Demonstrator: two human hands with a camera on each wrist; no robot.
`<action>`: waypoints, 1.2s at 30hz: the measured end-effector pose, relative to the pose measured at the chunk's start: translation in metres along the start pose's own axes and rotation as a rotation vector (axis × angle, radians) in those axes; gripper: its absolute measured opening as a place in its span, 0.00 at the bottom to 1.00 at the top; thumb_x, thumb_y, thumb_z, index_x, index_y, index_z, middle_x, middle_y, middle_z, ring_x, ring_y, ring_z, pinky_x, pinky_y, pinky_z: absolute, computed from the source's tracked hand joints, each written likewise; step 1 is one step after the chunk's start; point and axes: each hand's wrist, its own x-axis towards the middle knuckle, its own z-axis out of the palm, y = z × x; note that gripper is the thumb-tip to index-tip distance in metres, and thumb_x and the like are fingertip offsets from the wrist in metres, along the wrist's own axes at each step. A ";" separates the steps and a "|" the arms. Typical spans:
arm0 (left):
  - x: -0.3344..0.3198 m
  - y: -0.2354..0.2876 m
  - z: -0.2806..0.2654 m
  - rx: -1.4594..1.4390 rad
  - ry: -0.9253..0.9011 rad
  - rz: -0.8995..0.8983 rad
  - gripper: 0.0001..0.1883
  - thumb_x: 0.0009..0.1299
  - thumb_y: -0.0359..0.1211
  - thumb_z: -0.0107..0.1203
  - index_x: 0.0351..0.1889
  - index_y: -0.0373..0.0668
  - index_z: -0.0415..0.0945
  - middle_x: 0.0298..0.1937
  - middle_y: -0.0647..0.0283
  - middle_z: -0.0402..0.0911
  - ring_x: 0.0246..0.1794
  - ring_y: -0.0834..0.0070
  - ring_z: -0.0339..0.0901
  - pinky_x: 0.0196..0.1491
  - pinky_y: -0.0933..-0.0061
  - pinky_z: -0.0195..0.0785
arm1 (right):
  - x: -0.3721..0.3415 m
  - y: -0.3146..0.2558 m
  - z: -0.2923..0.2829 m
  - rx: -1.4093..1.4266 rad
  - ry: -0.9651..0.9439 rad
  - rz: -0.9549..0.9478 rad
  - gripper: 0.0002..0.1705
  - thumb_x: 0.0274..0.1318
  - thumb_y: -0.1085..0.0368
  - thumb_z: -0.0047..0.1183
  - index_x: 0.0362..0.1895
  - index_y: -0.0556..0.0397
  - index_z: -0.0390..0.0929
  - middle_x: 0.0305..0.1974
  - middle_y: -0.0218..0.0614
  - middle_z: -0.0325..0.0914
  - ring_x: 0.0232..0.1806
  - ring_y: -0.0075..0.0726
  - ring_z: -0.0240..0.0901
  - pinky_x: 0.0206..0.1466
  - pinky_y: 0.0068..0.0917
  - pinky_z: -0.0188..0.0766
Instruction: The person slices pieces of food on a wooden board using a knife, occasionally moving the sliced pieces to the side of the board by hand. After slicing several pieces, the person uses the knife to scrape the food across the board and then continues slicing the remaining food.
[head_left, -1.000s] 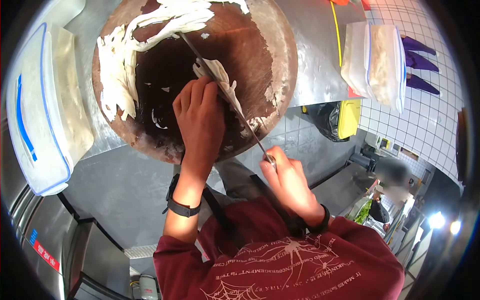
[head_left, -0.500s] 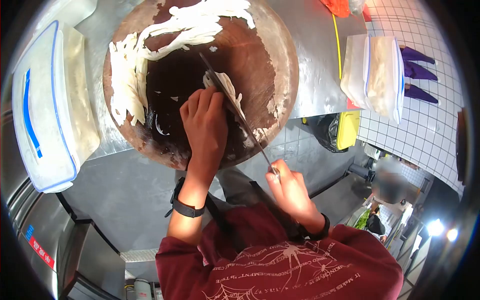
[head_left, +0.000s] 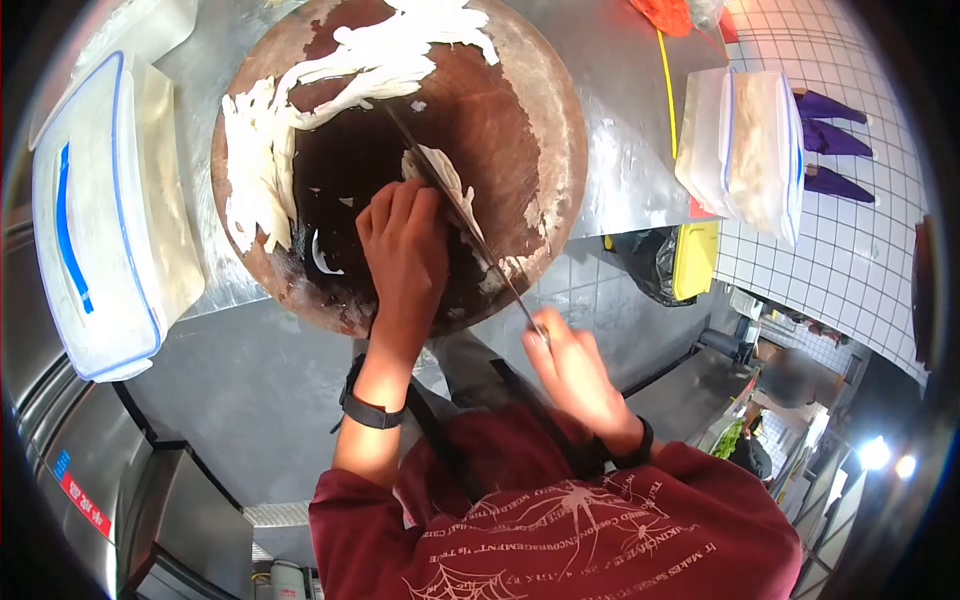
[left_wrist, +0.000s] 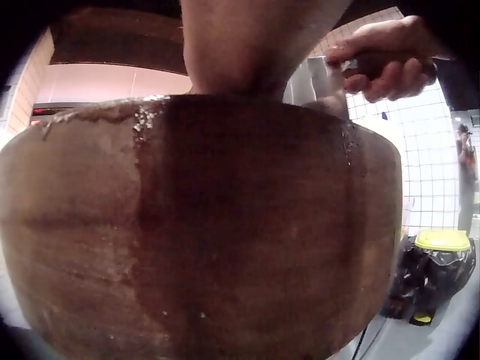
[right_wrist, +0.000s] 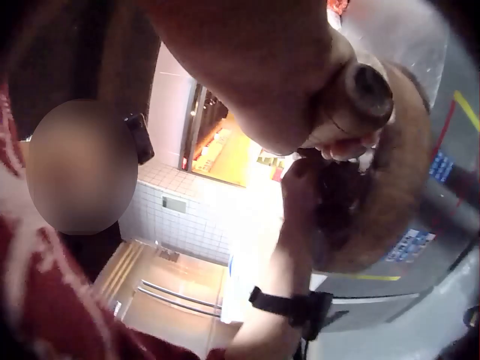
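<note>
A round wooden block carries white strips along its left and far side. My right hand grips a long knife by its handle; in the left wrist view the broad blade shows beside that hand. Against the blade's left side is my left hand, fingers bent with the tips tucked down near a small white piece; whether they hold it is hidden. In the right wrist view the round handle end sticks out of the right hand.
Lidded plastic boxes stand left and right of the block on the metal counter. A black-bagged bin with a yellow lid is beyond the right edge. Another person is far off at the right.
The knife shifts slightly over the block, and my right hand moves a little left and up from its place half a second ago. My left hand stays close to the same white piece.
</note>
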 end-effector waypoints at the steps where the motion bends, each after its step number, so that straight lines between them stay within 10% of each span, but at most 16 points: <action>1: 0.001 -0.001 0.000 0.023 -0.014 0.004 0.10 0.63 0.27 0.58 0.42 0.40 0.76 0.48 0.62 0.79 0.55 0.59 0.73 0.57 0.59 0.61 | 0.011 -0.005 0.002 0.022 0.025 -0.035 0.14 0.67 0.58 0.51 0.45 0.56 0.69 0.23 0.55 0.77 0.30 0.69 0.75 0.29 0.53 0.69; 36: 0.008 -0.002 -0.024 0.088 -0.114 0.099 0.04 0.63 0.23 0.58 0.33 0.38 0.74 0.38 0.56 0.78 0.43 0.56 0.75 0.50 0.59 0.67 | -0.076 0.119 -0.034 0.129 -0.078 -0.094 0.21 0.67 0.49 0.47 0.39 0.56 0.71 0.27 0.57 0.77 0.33 0.70 0.73 0.36 0.58 0.64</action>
